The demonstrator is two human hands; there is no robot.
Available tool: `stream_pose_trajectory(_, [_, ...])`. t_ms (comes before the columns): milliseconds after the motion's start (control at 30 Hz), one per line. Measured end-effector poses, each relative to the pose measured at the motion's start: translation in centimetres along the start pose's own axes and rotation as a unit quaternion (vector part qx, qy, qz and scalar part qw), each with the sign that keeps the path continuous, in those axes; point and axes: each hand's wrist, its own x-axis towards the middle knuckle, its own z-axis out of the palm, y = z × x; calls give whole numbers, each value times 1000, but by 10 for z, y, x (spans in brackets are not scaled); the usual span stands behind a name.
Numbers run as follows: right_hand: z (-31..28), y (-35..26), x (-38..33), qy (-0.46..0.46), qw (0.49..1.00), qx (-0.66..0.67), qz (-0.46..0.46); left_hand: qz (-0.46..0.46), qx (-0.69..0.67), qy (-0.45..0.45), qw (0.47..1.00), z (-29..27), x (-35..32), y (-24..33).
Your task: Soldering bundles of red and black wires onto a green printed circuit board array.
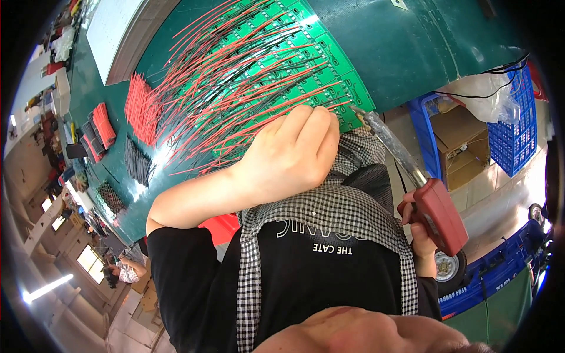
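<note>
A green circuit board panel [321,73] lies on the table, with many red and black wires [235,76] fanned across it toward the left. My left hand [300,144] is closed over the panel's near edge, fingers curled down. Its fingertips are hidden, so what they pinch cannot be seen; red wire ends show just beyond the knuckles. In my right hand [419,235] is the red pistol-shaped handle of a soldering gun [441,215]. Its metal barrel slants up and left, and the tip is at the panel's near right corner, close to my left hand's fingers.
Bundles of red wire [141,109] and black wire [138,160] lie left of the panel, with banded bundles [101,126] farther left. A white box [120,35] stands at the far left. Right of the table are a blue crate [512,126], a cardboard box [462,141] and a blue vehicle [488,294].
</note>
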Motion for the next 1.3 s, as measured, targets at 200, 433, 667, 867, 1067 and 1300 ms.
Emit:
stream_pose_trajectory(200, [15,-21,17,29,993,114,28,-88,-72,-72,991,-18,10,4])
stream_pose_trajectory(433, [4,-10,10,21,997,62,27,-40,-42,-10,998,-5,18,2])
stream_pose_trajectory(667, [-3,10,-1,22,979,-201,-41,-26,-30,-20,999,0,17,2])
stream_pose_trajectory(867, [-2,7,2,29,973,-218,-74,-20,-19,-25,999,-1,18,2])
stream_pose_trajectory(1067, [-7,5,8,-7,987,-104,-118,27,4,24,999,8,17,-3])
stream_pose_trajectory(1300, [3,-2,2,40,997,-62,-38,28,9,24,999,8,18,-3])
